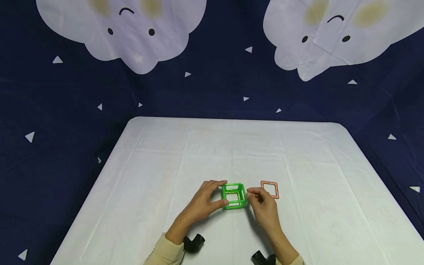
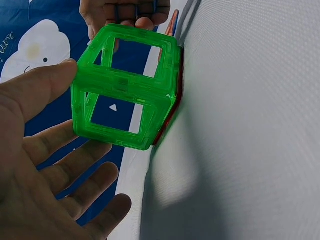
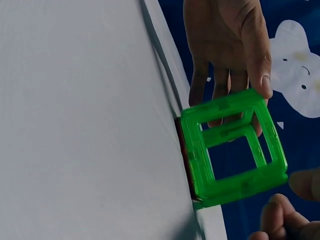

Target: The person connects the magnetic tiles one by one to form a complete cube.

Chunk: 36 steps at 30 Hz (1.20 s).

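Note:
A cube of green see-through magnetic tiles [image 1: 234, 207] stands on the white table, with a red tile along its bottom side in the left wrist view. My left hand [image 1: 201, 201] steadies it from the left, thumb at the near corner and index finger at the far one; its other fingers [image 2: 107, 215] spread free of the cube. My right hand [image 1: 266, 212] is just right of the cube, fingers loosely bent. In the right wrist view its thumb [image 3: 306, 183] lies close to a cube corner, and nothing shows between thumb and fingers.
An orange square magnetic tile [image 1: 276, 189] lies flat on the table just behind my right hand. The white cloth-covered table [image 1: 232, 147] reaches back to a dark blue curtain [image 1: 218, 95] with cloud faces and small white triangles.

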Tool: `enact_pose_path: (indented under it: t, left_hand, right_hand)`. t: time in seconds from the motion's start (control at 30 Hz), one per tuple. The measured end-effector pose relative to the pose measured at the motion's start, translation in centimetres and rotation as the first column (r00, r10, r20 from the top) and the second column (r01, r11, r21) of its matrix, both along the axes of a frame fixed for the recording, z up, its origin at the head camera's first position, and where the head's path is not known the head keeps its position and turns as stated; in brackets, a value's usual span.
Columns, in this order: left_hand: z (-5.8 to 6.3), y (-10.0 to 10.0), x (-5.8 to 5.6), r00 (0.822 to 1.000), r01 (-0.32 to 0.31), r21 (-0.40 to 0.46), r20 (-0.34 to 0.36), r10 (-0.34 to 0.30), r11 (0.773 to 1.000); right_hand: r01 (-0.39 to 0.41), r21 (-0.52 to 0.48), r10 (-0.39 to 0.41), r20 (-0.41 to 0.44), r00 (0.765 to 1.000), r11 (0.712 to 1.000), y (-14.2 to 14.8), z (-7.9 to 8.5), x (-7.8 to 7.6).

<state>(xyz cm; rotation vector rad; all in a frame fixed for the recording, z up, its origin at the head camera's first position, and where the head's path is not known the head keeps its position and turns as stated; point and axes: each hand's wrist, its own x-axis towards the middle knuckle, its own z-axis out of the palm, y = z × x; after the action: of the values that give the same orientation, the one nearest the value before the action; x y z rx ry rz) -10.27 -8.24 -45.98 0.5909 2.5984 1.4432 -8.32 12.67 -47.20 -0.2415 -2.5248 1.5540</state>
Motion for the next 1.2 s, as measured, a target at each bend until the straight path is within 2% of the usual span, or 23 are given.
enact_pose_path:
  t: [0.17, 0.5, 0.83, 1.1, 1.2]
  left_hand:
    - [0.02, -0.08, -0.03, 1.000, 0.005, 0.005, 0.001, -0.005, 1.000]
    - [-0.03, -0.15, -0.01, 1.000, 0.010, 0.008, -0.011, -0.010, 1.000]
    - [-0.10, -0.23, -0.03, 1.000, 0.006, 0.002, -0.008, -0.006, 1.000]
    - [0.00, -0.22, -0.14, 1.000, 0.010, 0.002, 0.004, -0.010, 1.000]
    - [0.02, -0.23, -0.18, 1.000, 0.016, 0.004, 0.006, -0.016, 1.000]
  right_hand:
    - [-0.046, 0.046, 0.045, 0.027, 0.999, 0.998, 0.11, -0.12, -0.21]
    - [-0.104, 0.025, 0.103, 0.023, 0.994, 0.994, -0.07, -0.26, -0.31]
    - [-0.097, -0.051, 0.098, 0.012, 0.995, 0.994, -0.29, -0.24, -0.25]
    - [-0.093, -0.061, 0.092, -0.024, 0.996, 0.994, -0.33, -0.33, -0.17]
    - [-0.095, -0.058, 0.094, -0.013, 0.995, 0.994, -0.23, -0.37, -0.19]
